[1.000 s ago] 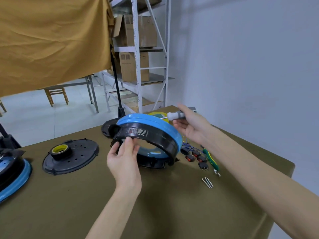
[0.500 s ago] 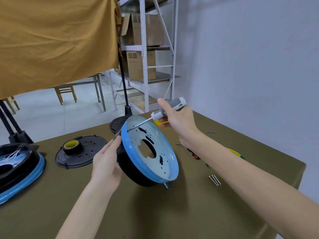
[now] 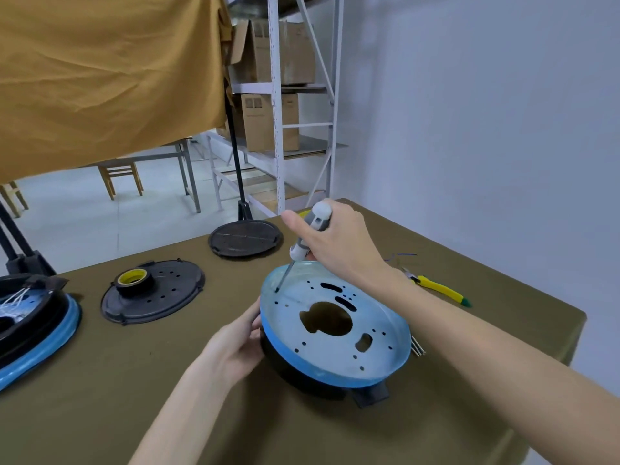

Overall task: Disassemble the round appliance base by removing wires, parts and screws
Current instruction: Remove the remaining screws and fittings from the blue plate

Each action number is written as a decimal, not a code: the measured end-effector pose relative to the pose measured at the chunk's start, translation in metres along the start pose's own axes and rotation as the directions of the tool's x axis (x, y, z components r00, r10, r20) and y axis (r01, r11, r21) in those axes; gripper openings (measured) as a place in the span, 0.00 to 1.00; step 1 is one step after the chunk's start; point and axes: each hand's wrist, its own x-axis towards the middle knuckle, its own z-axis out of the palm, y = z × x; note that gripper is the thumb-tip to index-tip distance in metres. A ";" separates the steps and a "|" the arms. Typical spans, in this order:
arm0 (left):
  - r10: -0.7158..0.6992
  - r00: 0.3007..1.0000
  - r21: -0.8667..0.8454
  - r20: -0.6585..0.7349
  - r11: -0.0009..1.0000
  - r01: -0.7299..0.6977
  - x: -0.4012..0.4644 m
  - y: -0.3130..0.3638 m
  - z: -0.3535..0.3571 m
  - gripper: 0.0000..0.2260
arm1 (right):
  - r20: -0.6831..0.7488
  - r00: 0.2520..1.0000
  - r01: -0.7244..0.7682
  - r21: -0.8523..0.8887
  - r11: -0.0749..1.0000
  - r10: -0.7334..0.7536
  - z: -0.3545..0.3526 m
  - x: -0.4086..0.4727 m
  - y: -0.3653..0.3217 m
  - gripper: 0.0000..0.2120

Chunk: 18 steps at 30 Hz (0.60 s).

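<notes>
Right hand [image 3: 335, 243] wrapped round screwdriver [image 3: 307, 238], fist above far rim, forearm reaching in from lower right. Shaft slants down-left, tip touching plate near small hole. Left hand [image 3: 235, 347] cups near-left side of round base [image 3: 335, 340], fingers curled on black wall. Base on olive table [image 3: 134, 397] at centre, tilted, pale perforated metal face up toward camera, blue band round rim, black plastic shell beneath. Screwdriver handle grey-white, long axis steeply upright.
</notes>
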 end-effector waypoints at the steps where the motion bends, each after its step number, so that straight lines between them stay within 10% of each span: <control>1: -0.010 1.000 -0.008 -0.003 1.000 0.010 0.003 -0.003 0.000 0.13 | 0.009 1.000 -0.001 -0.022 1.000 0.001 0.001 0.000 0.000 0.26; 7: -0.127 0.983 0.222 0.129 0.970 0.096 0.003 -0.001 -0.009 0.31 | 0.065 0.989 0.147 -0.231 0.962 -0.135 0.002 0.006 0.003 0.22; 12: -0.062 0.982 0.303 0.178 0.953 0.005 0.012 0.000 -0.015 0.30 | 0.183 0.963 0.271 -0.612 0.743 -0.200 0.003 0.015 0.000 0.24; 18: -0.077 0.973 0.290 0.216 0.957 0.011 0.014 -0.005 -0.019 0.23 | 0.351 0.930 0.312 -0.589 0.746 -0.112 0.004 0.035 -0.014 0.23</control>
